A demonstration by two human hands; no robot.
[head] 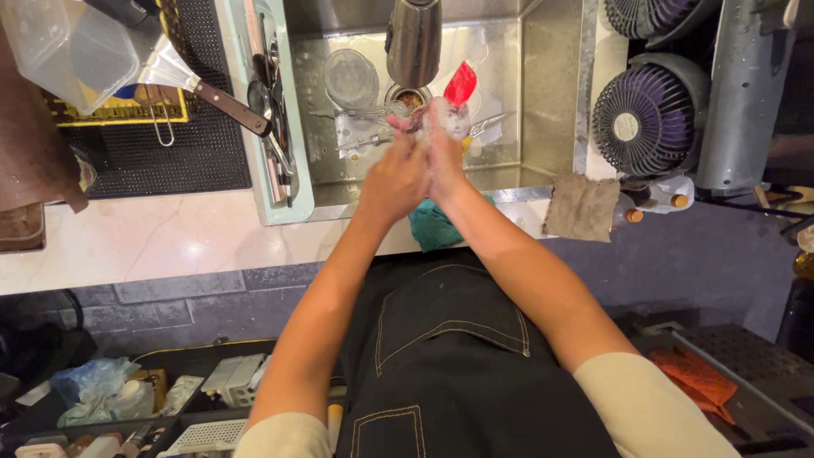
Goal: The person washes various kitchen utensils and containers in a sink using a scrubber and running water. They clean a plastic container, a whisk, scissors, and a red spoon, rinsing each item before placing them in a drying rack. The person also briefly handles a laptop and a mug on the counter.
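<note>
Hands over sink (551, 93), pressed together under tap (414, 38). L hand (397, 174) & R hand (445, 157): fingers (405, 125) curled round small foamy item (428, 117), wet, kind can't tell; grip closed, touching each other. Just beyond fingers: drain strainer (409, 99), red spatula (460, 83), clear lid (351, 78). Below wrists: teal cloth (432, 227) on counter (170, 237). L of fingers: utensil tray (292, 199), black mat (170, 153). R: brown rag (582, 206), fans (649, 119).
</note>
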